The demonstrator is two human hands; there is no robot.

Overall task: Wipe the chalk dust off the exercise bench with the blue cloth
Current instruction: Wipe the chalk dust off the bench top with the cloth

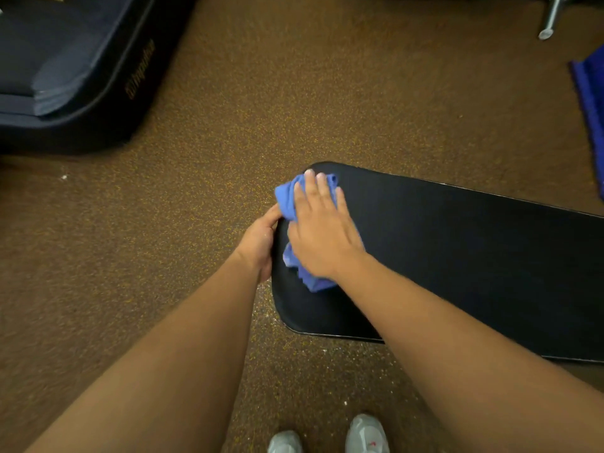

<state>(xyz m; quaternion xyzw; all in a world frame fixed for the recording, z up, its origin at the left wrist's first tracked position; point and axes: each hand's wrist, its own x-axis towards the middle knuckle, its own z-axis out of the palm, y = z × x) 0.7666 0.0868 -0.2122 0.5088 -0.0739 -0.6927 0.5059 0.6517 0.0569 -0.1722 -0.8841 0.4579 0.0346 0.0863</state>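
A black padded exercise bench [457,263] runs from the centre to the right edge. A crumpled blue cloth [287,197] lies on its left end. My right hand [322,230] presses flat on the cloth with straight fingers, and the cloth sticks out above and below the palm. My left hand [260,243] grips the bench's left edge, fingers curled round the rim beside the cloth. The bench's surface looks dark, with no chalk dust plain to see.
Brown speckled rubber floor [228,125] lies all around, with white specks near the bench's left end. A dark blue padded machine base [75,70] sits at the top left. A blue mat [591,109] is at the right edge, a metal bar [552,18] above it. My shoes [366,433] show below.
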